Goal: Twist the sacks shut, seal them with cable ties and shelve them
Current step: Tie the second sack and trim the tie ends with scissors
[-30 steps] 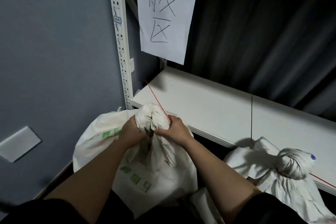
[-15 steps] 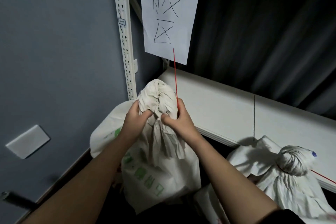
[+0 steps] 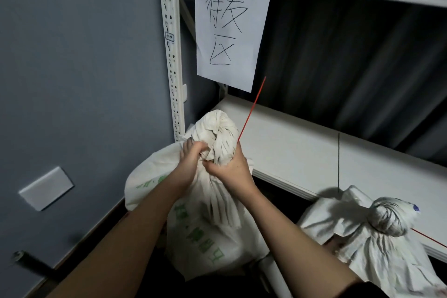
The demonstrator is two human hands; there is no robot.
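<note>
- While both my hands clamp its twisted neck, the sack hangs below the shelf's left end.
- My left hand curls round the bunched cloth; my right hand grips it with the red cable tie sticking up.
- Soft woven fabric, probably heavy, so I judge the cinched neck the firmest hold.
- A second tied sack lies to the right.

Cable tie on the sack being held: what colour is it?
Red. The cable tie sticks up from the sack neck, clearest in the head view.
</note>
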